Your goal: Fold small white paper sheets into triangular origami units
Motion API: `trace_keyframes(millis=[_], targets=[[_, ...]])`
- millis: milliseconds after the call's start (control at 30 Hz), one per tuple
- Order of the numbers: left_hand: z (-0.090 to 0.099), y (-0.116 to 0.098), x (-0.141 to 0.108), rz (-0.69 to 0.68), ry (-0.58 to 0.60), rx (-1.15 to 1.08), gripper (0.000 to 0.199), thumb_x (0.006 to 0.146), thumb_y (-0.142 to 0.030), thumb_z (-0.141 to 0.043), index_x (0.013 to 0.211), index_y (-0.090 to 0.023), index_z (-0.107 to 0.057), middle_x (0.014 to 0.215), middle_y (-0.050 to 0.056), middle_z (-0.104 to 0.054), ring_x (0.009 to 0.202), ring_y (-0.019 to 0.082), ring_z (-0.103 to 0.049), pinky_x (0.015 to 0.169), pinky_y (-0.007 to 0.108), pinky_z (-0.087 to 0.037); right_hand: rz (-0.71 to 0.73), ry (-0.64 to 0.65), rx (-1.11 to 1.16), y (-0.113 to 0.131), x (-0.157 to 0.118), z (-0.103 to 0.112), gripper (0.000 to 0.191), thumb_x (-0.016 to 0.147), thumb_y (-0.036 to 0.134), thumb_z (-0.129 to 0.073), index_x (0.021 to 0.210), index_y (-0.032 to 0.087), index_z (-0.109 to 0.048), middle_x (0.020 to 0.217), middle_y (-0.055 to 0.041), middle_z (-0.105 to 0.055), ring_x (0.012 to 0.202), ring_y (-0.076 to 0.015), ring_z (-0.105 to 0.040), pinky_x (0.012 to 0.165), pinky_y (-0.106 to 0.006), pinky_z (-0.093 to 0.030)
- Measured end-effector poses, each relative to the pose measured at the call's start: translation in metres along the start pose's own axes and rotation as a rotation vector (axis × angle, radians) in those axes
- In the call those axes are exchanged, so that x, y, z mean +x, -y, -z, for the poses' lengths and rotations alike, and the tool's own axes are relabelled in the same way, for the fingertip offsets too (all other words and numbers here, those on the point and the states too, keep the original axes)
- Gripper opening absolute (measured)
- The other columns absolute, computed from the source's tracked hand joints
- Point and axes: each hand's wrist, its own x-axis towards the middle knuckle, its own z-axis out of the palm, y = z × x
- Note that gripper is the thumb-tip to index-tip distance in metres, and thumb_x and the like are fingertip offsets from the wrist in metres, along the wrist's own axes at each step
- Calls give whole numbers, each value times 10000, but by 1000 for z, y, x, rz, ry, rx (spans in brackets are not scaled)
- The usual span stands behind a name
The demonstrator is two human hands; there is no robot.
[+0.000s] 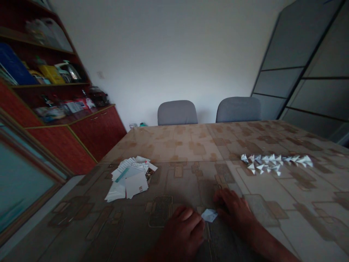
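A small folded piece of paper (209, 215), whitish blue, sits between my two hands just above the near part of the table. My left hand (185, 226) is closed, with its curled fingers at the paper's left corner. On the other side, my right hand (235, 208) pinches the right corner, its fingers bent. The exact grip of the fingertips is partly hidden. Over to the right stand several small folded paper pieces (272, 160) in two rows. A loose pile of paper cards and slips (133, 178) lies on the left.
The table (188, 145) has a patterned brown cover. Two grey chairs (177, 112) stand at its far edge before a pale wall. A red-brown cabinet (95, 134) with filled shelves is at the left, and grey sliding doors (294, 54) are at the right.
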Motion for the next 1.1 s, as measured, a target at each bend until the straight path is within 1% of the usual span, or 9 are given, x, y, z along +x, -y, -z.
trace_keyframes(millis=[167,367,567,633,767,867,967,1033,1100], targets=[[1,-1,3,9,-43,-3,135,949,-159,-474,891,-144,-595,786,40,-624,728,194,-541,677,324,-432,-23,34,11,7,0,-11,184,734,198,-636,908,236,-591,965,-64,-653,934,-301,-583,764,-417,-387],[7,-1,-1,90,-58,-7,82,877,-141,-561,932,-161,-618,825,36,-631,753,205,-548,740,360,-433,-17,101,82,1,4,-6,193,729,134,-602,898,223,-576,951,-54,-646,925,-270,-585,760,-379,-398],[15,-3,-5,189,2,-80,126,815,-133,-597,927,-178,-632,900,50,-640,808,223,-549,746,360,-443,-11,96,112,0,4,0,222,705,58,-552,864,213,-556,888,-41,-640,851,-224,-589,741,-327,-410],[16,-3,-5,194,6,-84,134,815,-136,-591,935,-179,-634,913,50,-642,823,224,-553,759,361,-446,-9,100,123,1,5,3,233,694,46,-542,861,207,-558,872,-38,-638,829,-212,-590,726,-310,-413],[12,-2,-5,152,-45,-37,121,823,-166,-602,939,-173,-639,902,46,-651,813,222,-559,769,362,-448,-6,113,130,0,6,7,247,667,25,-535,847,187,-582,835,-37,-637,775,-197,-593,694,-294,-411],[7,-1,-6,149,-85,-36,97,825,-173,-609,915,-168,-646,882,45,-652,803,222,-557,748,353,-448,15,115,123,0,5,8,236,690,47,-557,862,195,-621,878,-45,-643,852,-220,-590,747,-320,-404],[6,-1,-7,158,-97,-85,123,819,-165,-597,929,-165,-654,899,54,-651,801,223,-552,739,349,-451,40,130,81,3,2,6,191,718,141,-623,893,215,-642,943,-56,-639,951,-265,-562,805,-374,-382],[9,-1,-7,178,-81,-128,153,812,-144,-579,941,-164,-658,923,60,-653,808,222,-553,752,352,-455,34,158,43,5,1,4,182,698,188,-656,878,210,-637,936,-63,-634,935,-281,-555,783,-387,-380],[12,0,-6,196,-62,-173,184,802,-124,-565,950,-167,-665,946,64,-659,819,224,-561,764,360,-460,36,168,49,9,1,4,178,663,167,-658,832,201,-619,898,-56,-629,890,-267,-557,753,-367,-385]])
